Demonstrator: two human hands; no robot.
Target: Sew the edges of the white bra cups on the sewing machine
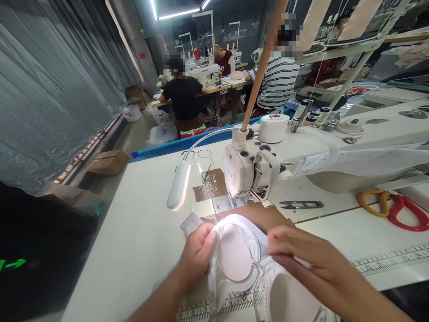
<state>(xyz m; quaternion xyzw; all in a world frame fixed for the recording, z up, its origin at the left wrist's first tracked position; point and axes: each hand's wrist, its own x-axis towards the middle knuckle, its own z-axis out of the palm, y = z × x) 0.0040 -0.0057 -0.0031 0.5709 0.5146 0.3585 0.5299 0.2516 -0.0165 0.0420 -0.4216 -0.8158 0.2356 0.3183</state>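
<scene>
A white bra [236, 255] is being held at six o'clock in the view, over the near side of the table [134, 232]. With the bra taken as the dial's centre, its rim is being pinched at nine o'clock between the thumb and curled fingers of the left hand [196, 250]. Toward three o'clock, its band is being gripped by the bunched fingers of the right hand [303, 243], which is slightly blurred. The rim is presumably being stretched between both hands so that the cup's inside is being kept facing up.

Light is being cast from eleven o'clock by the lamp [179, 185], probably bent low so that the machine's [241, 172] needle area at twelve is being lit. The snips [301, 205] at two and the scissors [407, 212] between two and three are seemingly being kept within reach.

On the floor, a carton [109, 161] is being kept at ten o'clock and clear bins [164, 136] at eleven; what is being stored inside them cannot be told.
</scene>
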